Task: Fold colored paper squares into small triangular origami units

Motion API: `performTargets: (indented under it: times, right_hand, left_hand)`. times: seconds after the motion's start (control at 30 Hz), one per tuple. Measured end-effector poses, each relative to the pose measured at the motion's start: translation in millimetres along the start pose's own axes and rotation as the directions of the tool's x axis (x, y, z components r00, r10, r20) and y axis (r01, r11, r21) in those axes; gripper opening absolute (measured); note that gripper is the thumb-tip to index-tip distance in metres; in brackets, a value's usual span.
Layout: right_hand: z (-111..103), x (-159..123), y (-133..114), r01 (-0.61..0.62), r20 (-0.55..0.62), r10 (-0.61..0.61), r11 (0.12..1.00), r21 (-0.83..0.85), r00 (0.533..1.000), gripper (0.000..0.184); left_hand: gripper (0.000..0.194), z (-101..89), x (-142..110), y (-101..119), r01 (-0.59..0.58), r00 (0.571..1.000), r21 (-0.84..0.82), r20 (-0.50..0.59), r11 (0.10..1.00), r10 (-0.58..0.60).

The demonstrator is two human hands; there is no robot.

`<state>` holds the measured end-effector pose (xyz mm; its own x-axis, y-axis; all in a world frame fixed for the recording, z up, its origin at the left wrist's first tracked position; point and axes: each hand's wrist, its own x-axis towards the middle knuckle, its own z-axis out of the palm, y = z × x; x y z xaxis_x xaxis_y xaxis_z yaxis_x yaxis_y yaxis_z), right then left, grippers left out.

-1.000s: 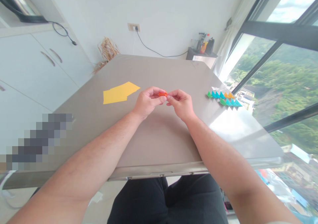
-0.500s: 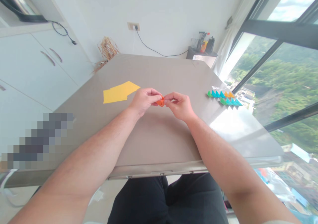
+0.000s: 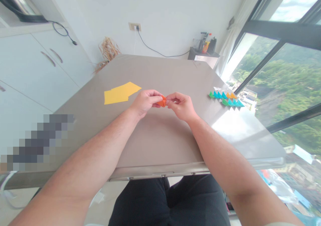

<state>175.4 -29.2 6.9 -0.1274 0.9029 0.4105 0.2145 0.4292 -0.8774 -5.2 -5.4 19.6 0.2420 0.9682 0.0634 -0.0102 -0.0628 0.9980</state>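
Observation:
Both of my hands meet over the middle of the grey table (image 3: 160, 139), pinching a small folded orange paper piece (image 3: 162, 101) between their fingertips. My left hand (image 3: 145, 101) grips its left side with curled fingers. On the other side, my right hand (image 3: 181, 105) pinches it with thumb and forefinger. The piece is held just above the tabletop. To the left lie yellow paper sheets (image 3: 120, 93), flat on the table. At the right edge sits a cluster of several folded paper triangles (image 3: 226, 99) in green, teal and orange.
White cabinets (image 3: 32, 72) stand on the left, with a black cable (image 3: 62, 30) hanging off the top. A wall socket (image 3: 134, 27) with a cord and a small stand with bottles (image 3: 204, 48) are at the back. A large window (image 3: 281, 69) runs along the right.
The orange piece went from a flat strip to a more folded, pointed shape. Both hands dropped slightly toward the table, then held nearly still.

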Motion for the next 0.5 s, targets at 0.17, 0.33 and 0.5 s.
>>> performTargets:
  times: [0.17,0.33,0.5]
  right_hand:
    - [0.5,-0.9,-2.1,-0.003,0.031,0.004,0.999,-0.034,1.0,0.007]
    - [-3.1,0.9,-2.0,-0.077,-0.012,0.077,0.997,0.012,0.997,0.007]
    - [-3.7,2.4,-0.1,-0.107,-0.032,0.112,0.985,0.139,0.993,0.01]
  left_hand:
    - [0.016,1.0,-0.1,-0.8,-0.014,1.0,0.023,-0.024,1.0,0.015]
    - [0.027,-1.2,-1.9,1.3,-0.05,0.996,-0.038,0.07,0.998,0.052]
    - [0.034,0.6,-2.9,0.2,-0.135,0.989,-0.013,0.057,0.991,0.136]
